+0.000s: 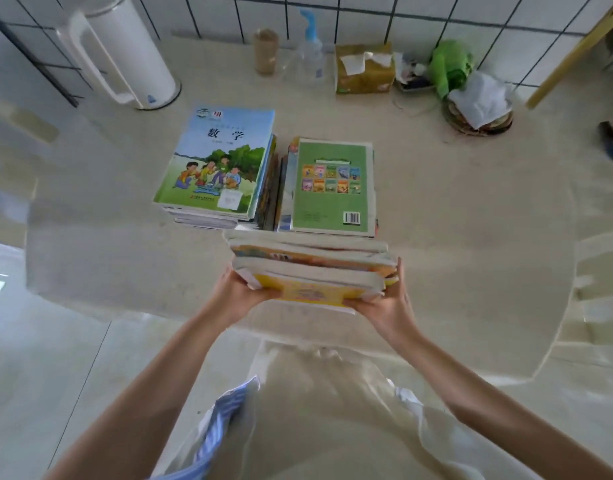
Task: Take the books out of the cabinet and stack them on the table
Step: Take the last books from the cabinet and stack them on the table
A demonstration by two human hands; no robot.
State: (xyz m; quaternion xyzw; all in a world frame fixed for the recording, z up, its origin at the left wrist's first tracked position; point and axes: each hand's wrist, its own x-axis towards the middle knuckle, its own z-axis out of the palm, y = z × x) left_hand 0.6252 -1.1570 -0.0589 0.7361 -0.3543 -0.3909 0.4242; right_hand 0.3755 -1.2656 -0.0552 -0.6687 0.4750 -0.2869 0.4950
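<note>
A person's left hand (237, 292) and right hand (384, 306) are gripping a bundle of books (312, 268) at either end, holding it over the near edge of the pale surface (454, 209); each grip is curled round the bundle, most fingers hidden beneath it. How many books the bundle contains is hard to make out. Two stacks are sitting just beyond, side by side: a left stack (217, 161) and a green-backed right stack (332, 185). One white jug (121, 50) is standing at the back wall.

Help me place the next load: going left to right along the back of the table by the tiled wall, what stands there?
White jug → brown cup → spray bottle → tissue box → green bag.
</note>
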